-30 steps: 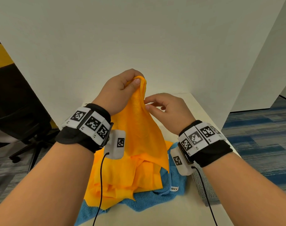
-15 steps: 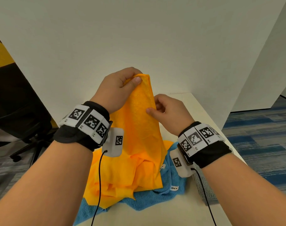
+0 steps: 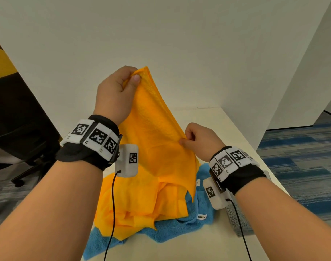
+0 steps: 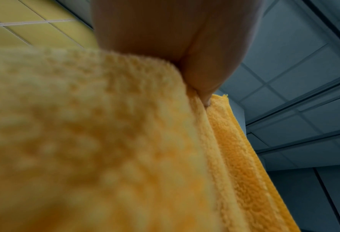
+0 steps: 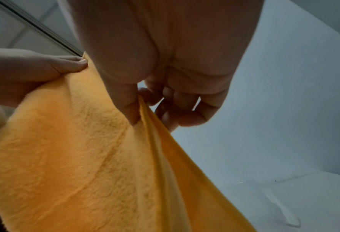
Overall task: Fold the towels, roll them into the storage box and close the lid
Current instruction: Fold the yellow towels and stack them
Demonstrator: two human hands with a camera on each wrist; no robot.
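An orange towel is lifted off the white table, its lower part still heaped there. My left hand pinches its top corner high up between thumb and fingers. My right hand pinches the towel's right edge lower down, thumb on the near side. The right wrist view shows that pinch on the orange towel, with the left hand at the upper left. Orange towel fills the left wrist view under my thumb. A blue towel lies crumpled beneath the heap. No storage box is visible.
A grey towel lies at the table's right edge under my right forearm. White partition walls close the back and right. A black office chair stands on the left. Blue carpet lies to the right.
My left hand has raised the towel's corner higher. My right hand has slid down and to the right along the edge, stretching that side of the towel out.
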